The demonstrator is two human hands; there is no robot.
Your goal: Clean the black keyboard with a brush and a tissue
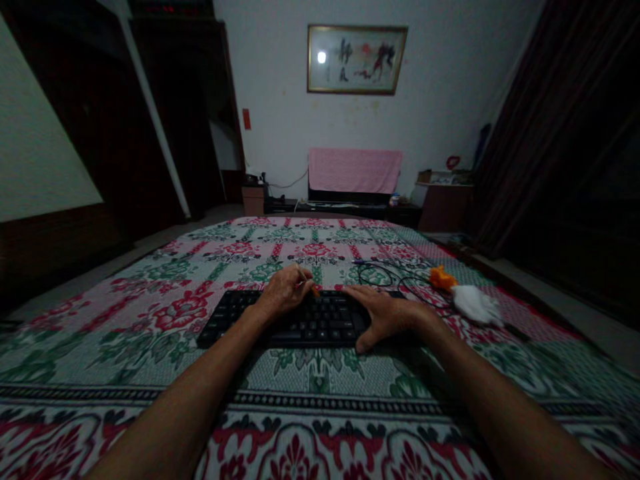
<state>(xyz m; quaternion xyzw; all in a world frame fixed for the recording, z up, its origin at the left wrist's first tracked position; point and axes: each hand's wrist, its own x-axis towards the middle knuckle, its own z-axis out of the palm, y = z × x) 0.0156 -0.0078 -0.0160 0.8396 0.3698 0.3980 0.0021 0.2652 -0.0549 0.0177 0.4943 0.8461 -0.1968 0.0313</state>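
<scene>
A black keyboard [325, 320] lies on a bed covered with a red, green and white floral bedspread [165, 293]. My left hand [286, 290] hovers over the keyboard's middle, fingers pinched on a thin stick-like tool with an orange tip [314, 289] that points down at the keys. My right hand [383, 313] rests flat on the keyboard's right part, fingers stretched out, holding it down.
A black cable [387, 272] coils on the bedspread behind the keyboard. An orange and white fluffy object [467, 297] lies to the right. Beyond the bed stand a low cabinet with a pink cloth [355, 170], a framed picture [356, 59] and dark wardrobes at left.
</scene>
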